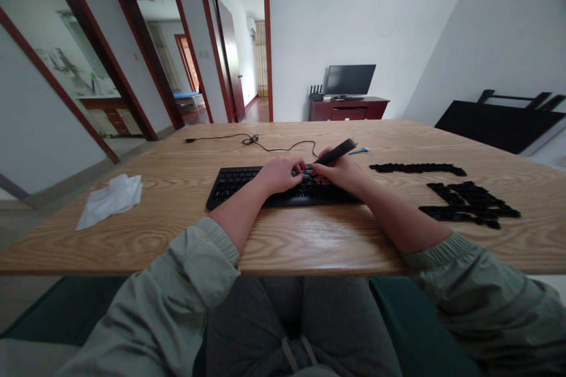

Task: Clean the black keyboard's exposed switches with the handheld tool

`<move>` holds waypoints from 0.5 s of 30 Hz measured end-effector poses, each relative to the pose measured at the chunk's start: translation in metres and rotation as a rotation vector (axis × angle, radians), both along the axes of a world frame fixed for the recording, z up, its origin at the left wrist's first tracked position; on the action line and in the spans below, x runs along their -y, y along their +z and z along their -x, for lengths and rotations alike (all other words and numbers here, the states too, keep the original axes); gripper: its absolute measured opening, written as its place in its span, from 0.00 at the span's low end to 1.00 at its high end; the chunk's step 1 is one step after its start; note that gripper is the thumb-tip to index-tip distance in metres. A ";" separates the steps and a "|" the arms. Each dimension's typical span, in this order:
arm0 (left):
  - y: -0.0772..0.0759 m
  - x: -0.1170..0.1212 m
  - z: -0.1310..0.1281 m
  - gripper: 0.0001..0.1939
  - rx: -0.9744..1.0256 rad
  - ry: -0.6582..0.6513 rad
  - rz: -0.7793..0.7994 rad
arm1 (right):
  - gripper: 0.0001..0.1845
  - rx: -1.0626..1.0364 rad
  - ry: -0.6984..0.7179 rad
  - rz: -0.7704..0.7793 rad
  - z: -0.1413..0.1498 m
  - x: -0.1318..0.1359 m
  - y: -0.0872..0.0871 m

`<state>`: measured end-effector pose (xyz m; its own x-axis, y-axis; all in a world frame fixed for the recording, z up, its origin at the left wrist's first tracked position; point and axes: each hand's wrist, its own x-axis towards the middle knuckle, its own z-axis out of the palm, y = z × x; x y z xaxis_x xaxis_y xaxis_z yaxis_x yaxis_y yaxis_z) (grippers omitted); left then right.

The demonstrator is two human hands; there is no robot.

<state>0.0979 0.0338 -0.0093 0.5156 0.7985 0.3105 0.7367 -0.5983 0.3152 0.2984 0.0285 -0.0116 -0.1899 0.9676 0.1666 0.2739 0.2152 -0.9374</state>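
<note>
A black keyboard [234, 182] lies on the wooden table in front of me, with part of its right side bare of keycaps. My right hand [338, 171] is closed around a thick, dark, stick-like tool [333, 152], tilted with its upper end to the right. The tool's lower end is down among my fingertips over the keyboard, where I cannot see its tip. My left hand [283, 174] rests on the keyboard with its fingers curled in close to the right fingertips. Whatever the left fingers pinch is hidden.
Loose black keycaps lie in a row [415, 169] and a cluster [473, 203] on the right. White tissue [112, 197] sits at the left. The keyboard's cable [283, 149] runs behind it, near a small blue-and-white brush-like item [360, 151]. The table's front edge [305, 274] is close to me.
</note>
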 end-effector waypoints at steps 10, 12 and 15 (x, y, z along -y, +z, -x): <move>-0.004 -0.006 -0.002 0.13 -0.080 -0.032 0.005 | 0.12 -0.009 -0.023 0.038 -0.005 0.001 -0.003; -0.005 -0.006 -0.002 0.13 -0.080 -0.047 -0.002 | 0.11 0.014 -0.026 0.012 -0.004 0.003 -0.001; -0.005 -0.005 -0.003 0.12 -0.104 -0.056 -0.025 | 0.11 0.034 -0.004 0.008 -0.003 0.005 0.000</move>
